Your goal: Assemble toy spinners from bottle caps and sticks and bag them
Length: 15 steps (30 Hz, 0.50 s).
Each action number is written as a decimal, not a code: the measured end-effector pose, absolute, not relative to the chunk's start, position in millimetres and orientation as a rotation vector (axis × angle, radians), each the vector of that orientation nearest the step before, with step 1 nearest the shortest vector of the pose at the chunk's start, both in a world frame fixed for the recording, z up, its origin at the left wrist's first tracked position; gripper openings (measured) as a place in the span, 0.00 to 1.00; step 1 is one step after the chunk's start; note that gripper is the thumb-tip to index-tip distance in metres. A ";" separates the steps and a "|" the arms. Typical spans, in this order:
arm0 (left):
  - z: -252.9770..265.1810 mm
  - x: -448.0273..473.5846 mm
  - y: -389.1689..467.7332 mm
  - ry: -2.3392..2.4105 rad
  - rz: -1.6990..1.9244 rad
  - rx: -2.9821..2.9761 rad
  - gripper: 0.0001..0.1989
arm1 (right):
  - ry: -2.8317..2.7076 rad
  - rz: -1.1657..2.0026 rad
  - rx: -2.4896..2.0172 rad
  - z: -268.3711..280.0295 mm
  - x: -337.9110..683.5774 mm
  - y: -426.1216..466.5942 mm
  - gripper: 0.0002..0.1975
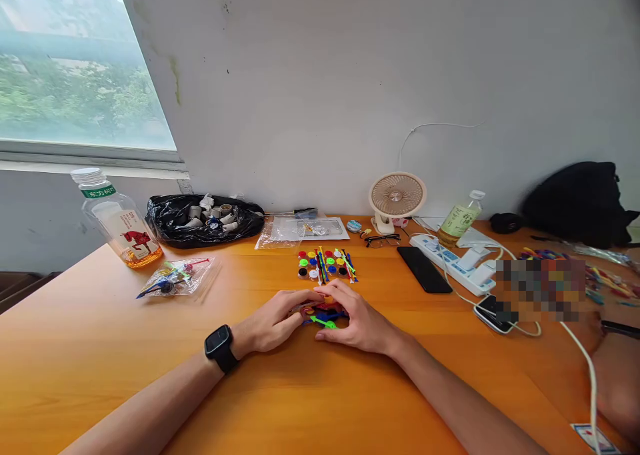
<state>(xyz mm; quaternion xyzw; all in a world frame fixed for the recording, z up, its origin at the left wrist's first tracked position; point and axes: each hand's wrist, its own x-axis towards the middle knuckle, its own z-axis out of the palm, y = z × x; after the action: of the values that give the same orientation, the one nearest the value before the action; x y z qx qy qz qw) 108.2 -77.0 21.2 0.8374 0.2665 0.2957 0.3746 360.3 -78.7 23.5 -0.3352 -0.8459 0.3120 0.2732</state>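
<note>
Both hands are cupped around a small pile of coloured plastic pieces (pixel 325 319) in the middle of the table. Blue, bright green, red and orange parts show between them. My left hand (pixel 277 318), with a black watch on the wrist, curves round the pile's left side. On the other side, my right hand (pixel 361 318) wraps it with thumb and fingers. The fingers partly hide the pile. Just beyond lie rows of coloured plastic discs (pixel 309 264) and thin coloured plastic sticks (pixel 323 265).
A clear bag of plastic parts (pixel 177 278) and a tea bottle (pixel 120 225) stand left. Behind are a black plastic bag (pixel 205 221), glasses (pixel 383 241) and a fan (pixel 397 198). Right: a phone (pixel 424 269), power strip (pixel 453 265), cables and another person's arm (pixel 620 368).
</note>
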 end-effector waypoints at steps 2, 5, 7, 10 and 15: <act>25.4 109.2 -78.9 0.659 0.755 2.140 0.22 | -2.236 0.843 -0.884 19.7 356.8 -77.7 0.36; 27.0 112.6 -80.7 0.662 0.782 2.181 0.28 | -2.251 0.851 -0.871 20.8 357.9 -77.2 0.40; 24.4 114.8 -80.7 0.678 0.801 2.226 0.29 | -2.326 0.845 -0.876 24.8 362.2 -77.2 0.47; 17.2 116.0 -79.3 0.730 0.813 2.268 0.25 | -2.420 0.806 -0.931 31.3 371.5 -76.2 0.57; 10.2 113.5 -77.5 0.741 0.822 2.260 0.23 | -2.403 0.819 -1.030 34.8 380.4 -71.7 0.38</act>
<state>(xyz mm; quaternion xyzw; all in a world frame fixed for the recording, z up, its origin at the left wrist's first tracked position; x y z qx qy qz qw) 113.5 -77.5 10.2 0.8546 0.2803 0.3108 0.3074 380.4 -71.7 34.8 -0.3682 -0.8595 0.2930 0.1994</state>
